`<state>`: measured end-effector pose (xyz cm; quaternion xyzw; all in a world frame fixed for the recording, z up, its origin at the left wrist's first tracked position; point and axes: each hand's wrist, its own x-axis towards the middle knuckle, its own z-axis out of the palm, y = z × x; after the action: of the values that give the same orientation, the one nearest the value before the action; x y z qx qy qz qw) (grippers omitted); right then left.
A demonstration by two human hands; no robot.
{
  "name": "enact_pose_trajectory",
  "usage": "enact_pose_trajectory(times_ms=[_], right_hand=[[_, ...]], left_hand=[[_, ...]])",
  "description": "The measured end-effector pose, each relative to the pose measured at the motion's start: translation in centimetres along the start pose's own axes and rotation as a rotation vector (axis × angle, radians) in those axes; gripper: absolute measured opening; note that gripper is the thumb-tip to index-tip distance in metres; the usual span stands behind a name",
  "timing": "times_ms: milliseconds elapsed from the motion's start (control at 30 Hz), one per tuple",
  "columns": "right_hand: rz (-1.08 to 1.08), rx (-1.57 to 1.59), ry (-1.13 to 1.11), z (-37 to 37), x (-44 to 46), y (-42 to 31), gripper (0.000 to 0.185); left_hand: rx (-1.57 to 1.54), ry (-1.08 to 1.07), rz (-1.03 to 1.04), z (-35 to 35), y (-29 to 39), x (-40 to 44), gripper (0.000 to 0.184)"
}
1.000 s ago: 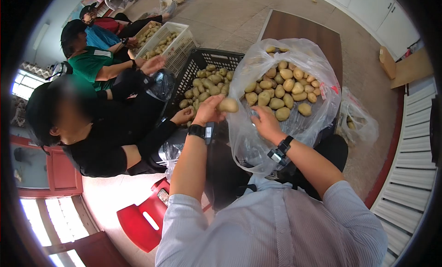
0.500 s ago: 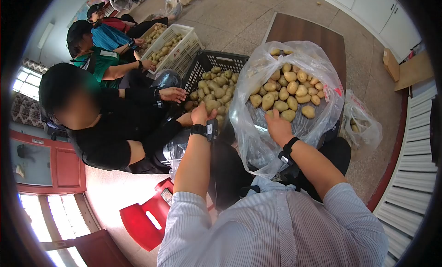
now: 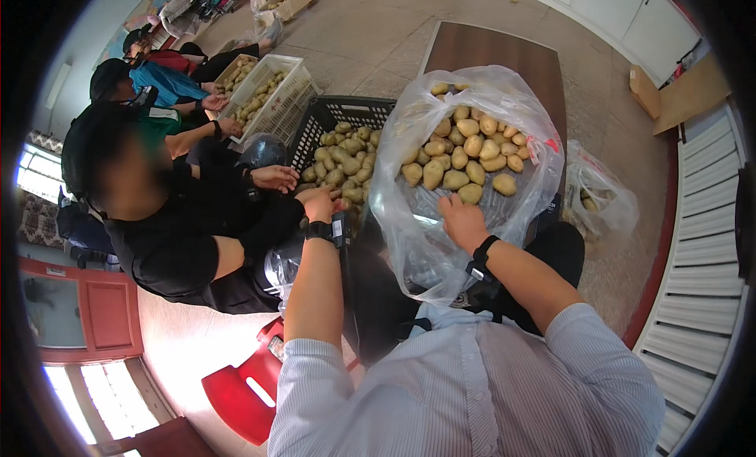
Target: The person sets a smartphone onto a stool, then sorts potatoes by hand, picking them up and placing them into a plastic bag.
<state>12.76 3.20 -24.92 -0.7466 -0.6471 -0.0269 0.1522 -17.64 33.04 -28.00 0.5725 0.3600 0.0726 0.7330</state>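
A clear plastic bag (image 3: 409, 229) with its mouth spread wide holds several potatoes (image 3: 474, 146). My right hand (image 3: 463, 222) is inside the bag mouth, just below the nearest potatoes, fingers apart and with no potato visible in it. To the left, a black plastic crate (image 3: 346, 107) is filled with more potatoes (image 3: 344, 159). My left hand (image 3: 319, 203) reaches to the crate's near side, its fingers extended beside the potatoes; the fingertips are partly hard to make out. A co-worker's hand (image 3: 276, 178) lies close by, at the crate's left edge.
A co-worker in black (image 3: 181, 244) sits close on my left, with others beyond beside a white crate (image 3: 287, 103) of potatoes. The bag rests on a brown table (image 3: 496, 51). Another plastic bag (image 3: 602, 197) stands at right. A red chair (image 3: 244, 386) is behind left.
The whole view has shifted slightly. My right hand has drawn back a little from the potatoes in the bag. My left hand has lowered slightly at the crate, its fingers straighter.
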Motion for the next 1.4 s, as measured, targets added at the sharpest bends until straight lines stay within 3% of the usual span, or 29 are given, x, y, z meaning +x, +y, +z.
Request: enact_pose_trajectory(times_ms=[33, 100, 267, 333, 400, 500, 633, 733, 867, 1000, 1167, 1233, 1267, 1300, 1400], right_hand=[[0.003, -0.001, 0.001, -0.1, -0.3, 0.1, 0.013], [0.014, 0.058, -0.027, -0.6, -0.9, 0.2, 0.016], [0.173, 0.387, -0.140, -0.9, -1.8, 0.7, 0.028], [0.242, 0.525, -0.144, -0.7, -1.5, 0.9, 0.034], [0.458, 0.773, -0.205, -0.9, -0.2, 0.8, 0.044], [0.458, 1.018, -0.125, -0.8, 1.9, -0.1, 0.052], [0.446, 1.137, -0.181, -3.8, 5.6, -3.1, 0.054], [0.272, 1.162, -0.100, -6.2, 7.4, -6.1, 0.053], [0.185, 1.057, -0.141, -5.6, 8.9, -7.2, 0.050], [0.170, 0.973, -0.002, -6.1, 9.2, -7.3, 0.041], [0.155, 0.547, -0.037, -3.7, 8.6, -3.4, 0.033], [0.131, 0.363, -0.090, -3.3, 8.1, -2.4, 0.037], [0.131, 0.361, -0.084, -3.0, 7.9, -2.0, 0.037], [0.140, 0.310, -0.138, -2.3, 7.7, -1.6, 0.037], [0.092, 0.236, -0.184, -1.3, 7.1, -0.6, 0.039]], left_hand=[[-0.126, -0.051, -0.003, 0.3, -0.1, 0.2, 0.028], [-0.468, 0.661, -0.125, 5.8, 2.5, -0.6, 0.031], [-0.442, 0.627, -0.037, 11.8, 6.9, -2.1, 0.025], [-0.394, 0.518, -0.008, 13.5, 8.5, -3.1, 0.026], [-0.348, 0.469, -0.029, 13.8, 8.4, -2.8, 0.026], [-0.275, 0.348, -0.066, 13.9, 8.5, -2.4, 0.027], [-0.225, 0.183, -0.115, 15.0, 9.6, -3.0, 0.036], [-0.243, 0.090, -0.177, 15.5, 9.8, -2.7, 0.043], [-0.331, 0.032, -0.194, 16.7, 11.6, -3.8, 0.047], [-0.324, 0.006, -0.137, 14.9, 9.7, -2.5, 0.043], [-0.101, 0.150, 0.059, 12.5, 7.1, -0.9, 0.043], [-0.647, 0.200, -0.070, 11.8, 7.0, -1.0, 0.049], [-0.644, 0.197, -0.064, 11.8, 7.2, -1.4, 0.049], [-0.348, 0.333, -0.015, 11.8, 7.1, -1.7, 0.052], [-0.158, 0.517, 0.007, 11.3, 5.9, -1.0, 0.057]])
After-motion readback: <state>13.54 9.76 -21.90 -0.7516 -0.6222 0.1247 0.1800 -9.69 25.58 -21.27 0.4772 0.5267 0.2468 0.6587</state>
